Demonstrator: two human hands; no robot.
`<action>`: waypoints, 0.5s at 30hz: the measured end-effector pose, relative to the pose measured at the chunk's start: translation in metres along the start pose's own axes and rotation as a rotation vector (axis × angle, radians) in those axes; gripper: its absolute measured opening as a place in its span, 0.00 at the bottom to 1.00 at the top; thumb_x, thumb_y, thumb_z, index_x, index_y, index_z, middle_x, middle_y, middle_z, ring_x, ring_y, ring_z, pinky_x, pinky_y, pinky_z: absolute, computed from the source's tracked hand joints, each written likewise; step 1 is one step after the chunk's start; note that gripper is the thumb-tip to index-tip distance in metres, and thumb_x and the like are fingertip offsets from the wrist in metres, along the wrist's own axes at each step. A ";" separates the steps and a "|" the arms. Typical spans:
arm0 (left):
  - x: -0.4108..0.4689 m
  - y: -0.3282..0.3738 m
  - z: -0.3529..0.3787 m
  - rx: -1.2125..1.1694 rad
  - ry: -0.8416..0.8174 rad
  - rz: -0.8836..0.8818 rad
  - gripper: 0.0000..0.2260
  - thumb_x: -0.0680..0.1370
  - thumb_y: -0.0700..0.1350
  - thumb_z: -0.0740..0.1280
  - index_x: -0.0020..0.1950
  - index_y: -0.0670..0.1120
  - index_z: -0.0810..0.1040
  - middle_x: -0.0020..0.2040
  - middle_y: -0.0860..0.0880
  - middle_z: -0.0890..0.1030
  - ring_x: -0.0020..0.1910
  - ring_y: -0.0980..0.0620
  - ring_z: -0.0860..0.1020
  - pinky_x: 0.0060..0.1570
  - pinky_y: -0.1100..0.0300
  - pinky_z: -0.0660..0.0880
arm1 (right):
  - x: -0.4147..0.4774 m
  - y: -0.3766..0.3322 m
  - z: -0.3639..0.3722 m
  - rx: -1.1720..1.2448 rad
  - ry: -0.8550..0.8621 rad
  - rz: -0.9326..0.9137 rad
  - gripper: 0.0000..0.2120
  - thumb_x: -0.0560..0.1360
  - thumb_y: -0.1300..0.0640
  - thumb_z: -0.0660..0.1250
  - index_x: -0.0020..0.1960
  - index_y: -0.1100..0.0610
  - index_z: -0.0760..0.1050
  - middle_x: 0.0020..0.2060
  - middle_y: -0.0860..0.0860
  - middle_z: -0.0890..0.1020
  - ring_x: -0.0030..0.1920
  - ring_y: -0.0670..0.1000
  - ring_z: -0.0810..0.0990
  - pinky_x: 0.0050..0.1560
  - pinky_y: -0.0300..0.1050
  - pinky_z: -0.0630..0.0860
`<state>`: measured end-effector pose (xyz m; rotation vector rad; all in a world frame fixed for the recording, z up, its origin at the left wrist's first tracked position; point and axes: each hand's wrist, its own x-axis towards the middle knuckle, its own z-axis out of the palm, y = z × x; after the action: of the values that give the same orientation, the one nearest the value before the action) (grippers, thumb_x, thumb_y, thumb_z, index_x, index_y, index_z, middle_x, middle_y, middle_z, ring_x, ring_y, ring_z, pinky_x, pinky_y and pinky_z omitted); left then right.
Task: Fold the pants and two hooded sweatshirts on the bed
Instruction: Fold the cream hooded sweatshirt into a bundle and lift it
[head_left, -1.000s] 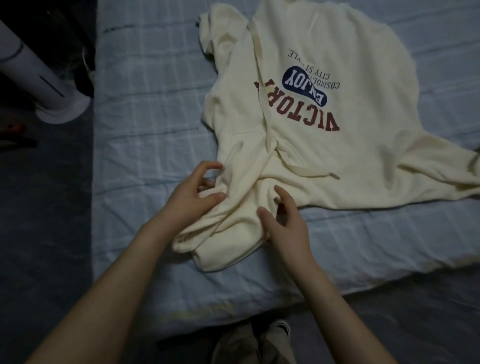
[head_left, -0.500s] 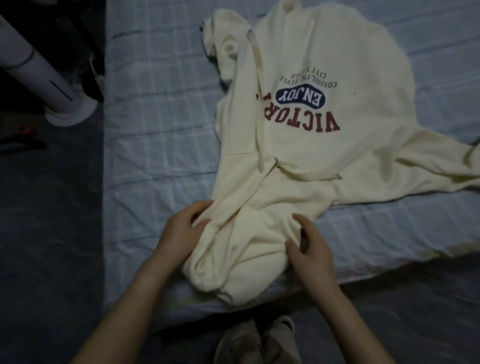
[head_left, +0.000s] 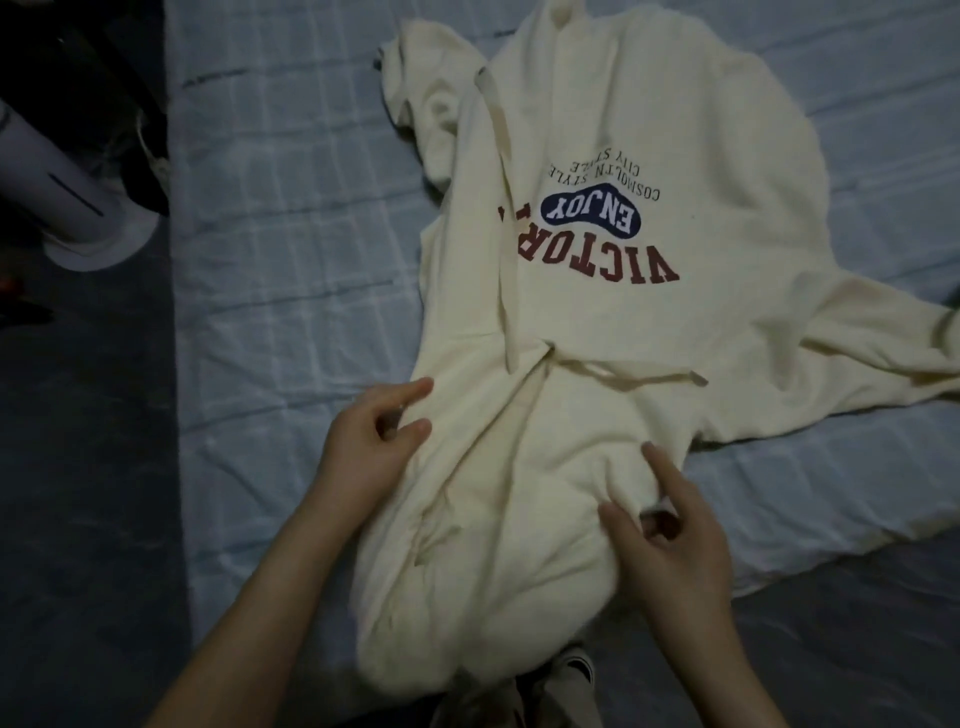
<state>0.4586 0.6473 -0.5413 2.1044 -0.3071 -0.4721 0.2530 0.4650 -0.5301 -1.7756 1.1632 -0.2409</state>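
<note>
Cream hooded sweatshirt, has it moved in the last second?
Yes. The cream hooded sweatshirt slid toward the person; its hood now overhangs the blue checked bed's near edge.

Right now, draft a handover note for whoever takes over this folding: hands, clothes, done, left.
Left hand: fingers pinch the hood's left edge.
Right hand: fingers pinch the hood's right side.
Cream hooded sweatshirt: print up on the bed, hood nearest you, one sleeve spread right.
Done: no fold visible yet.
Left: fold this sweatshirt; pants and second sweatshirt are out of view.
</note>
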 end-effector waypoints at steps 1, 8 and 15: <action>-0.003 -0.004 0.002 0.019 -0.026 -0.039 0.20 0.73 0.33 0.72 0.63 0.47 0.80 0.52 0.50 0.81 0.39 0.68 0.75 0.44 0.78 0.68 | -0.001 0.001 0.001 -0.055 -0.071 0.052 0.30 0.69 0.59 0.78 0.69 0.50 0.74 0.52 0.55 0.81 0.41 0.46 0.76 0.44 0.30 0.68; 0.038 -0.008 -0.005 -0.008 -0.112 -0.020 0.17 0.73 0.40 0.75 0.56 0.59 0.80 0.53 0.54 0.80 0.46 0.63 0.79 0.51 0.72 0.73 | 0.046 -0.057 -0.013 -0.825 -0.313 0.158 0.32 0.72 0.31 0.57 0.72 0.44 0.62 0.56 0.57 0.78 0.59 0.60 0.78 0.53 0.51 0.72; 0.112 0.023 0.029 0.014 -0.137 0.096 0.20 0.73 0.43 0.73 0.62 0.60 0.76 0.55 0.54 0.77 0.49 0.66 0.75 0.46 0.77 0.68 | 0.150 -0.112 0.083 -0.415 -0.086 -0.541 0.25 0.82 0.53 0.61 0.78 0.48 0.63 0.77 0.51 0.64 0.78 0.53 0.59 0.77 0.52 0.57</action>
<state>0.5449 0.5691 -0.5600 2.0643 -0.4893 -0.5600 0.4489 0.4065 -0.5315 -2.4286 0.6796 -0.2471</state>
